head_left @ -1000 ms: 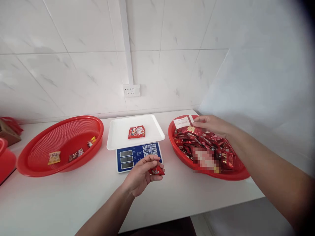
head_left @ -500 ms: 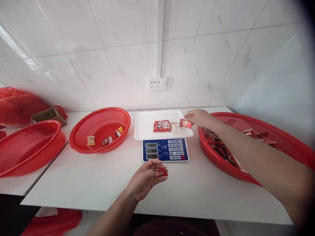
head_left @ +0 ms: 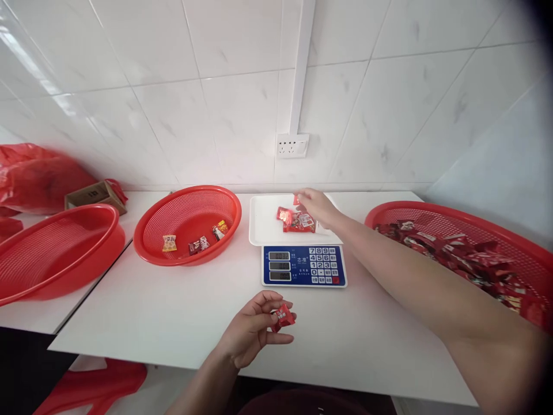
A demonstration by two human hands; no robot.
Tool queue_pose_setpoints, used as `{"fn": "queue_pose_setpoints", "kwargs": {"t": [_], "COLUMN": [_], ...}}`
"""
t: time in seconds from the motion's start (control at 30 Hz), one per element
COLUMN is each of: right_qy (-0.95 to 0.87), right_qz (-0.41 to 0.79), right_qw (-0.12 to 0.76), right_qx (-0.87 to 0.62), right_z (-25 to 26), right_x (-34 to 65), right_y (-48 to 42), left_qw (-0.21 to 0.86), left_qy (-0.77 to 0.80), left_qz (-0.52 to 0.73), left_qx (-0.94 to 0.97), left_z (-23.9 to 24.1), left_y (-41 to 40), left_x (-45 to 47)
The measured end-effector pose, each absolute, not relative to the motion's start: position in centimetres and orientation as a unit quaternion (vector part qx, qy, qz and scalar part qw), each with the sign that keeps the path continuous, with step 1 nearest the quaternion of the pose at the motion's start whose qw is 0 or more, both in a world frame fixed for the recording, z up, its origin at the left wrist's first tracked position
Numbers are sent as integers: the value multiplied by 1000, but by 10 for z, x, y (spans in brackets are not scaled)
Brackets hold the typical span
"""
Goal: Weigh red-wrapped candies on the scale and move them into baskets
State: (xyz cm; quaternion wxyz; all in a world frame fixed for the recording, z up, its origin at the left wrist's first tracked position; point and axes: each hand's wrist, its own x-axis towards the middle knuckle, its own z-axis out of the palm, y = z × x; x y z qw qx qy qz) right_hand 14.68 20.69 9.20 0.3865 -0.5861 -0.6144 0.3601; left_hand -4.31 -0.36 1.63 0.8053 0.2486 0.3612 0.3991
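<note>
My left hand is in front of the scale, its thumb and fingers closed on a small red snack packet. Over the white weighing tray, my right hand pinches another red packet, mostly hidden by the fingers. A shiny red packet, slightly blurred, is just left of that hand. Beneath it on the tray is a larger red packet with a pale one beside it, partly covered by my right forearm. The blue scale panel faces me with lit displays.
To the right a red basket holds many wrapped snacks. Left of the scale, another red basket contains several packets. Farther left are a third red basket, a cardboard box and a red plastic bag. A wall socket is behind.
My right hand has moved left across the tray, and the shiny packet it held is now apart from it at the left. My left hand still holds its packet. The view has shifted slightly.
</note>
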Motion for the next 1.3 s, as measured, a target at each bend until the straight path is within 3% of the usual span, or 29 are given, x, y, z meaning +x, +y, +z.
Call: {"fn": "queue_pose_setpoints", "kwargs": {"t": [0.2,0.47,0.63,0.83,0.93,1.1,1.17,1.3], "right_qy": [-635,-777,-779,-711,-625,-535,-524,-514], "right_qz": [332,200,178,433,519,498,490,485], "right_qw": [344,224,261,272,344,452,467,478], "right_qx": [-607,-553,-541,-482,-471,-512,-517,-522], "right_z": [91,83,88,56,31,18,19,10], "right_x": [168,190,197,184,176,187,196,211], "right_y": [188,156,114,35,16,15,16,16], "left_qw": [788,780,781,751,694,630,577,364], "left_qy": [378,388,383,376,389,423,434,463], "left_qz": [382,396,405,400,417,438,462,506], "left_qx": [302,291,282,366,440,482,516,631], "left_z": [13,11,15,17,21,34,41,54], "left_y": [-4,0,2,5,7,22,36,76], "left_x": [-55,-49,-38,-16,2,23,24,19]}}
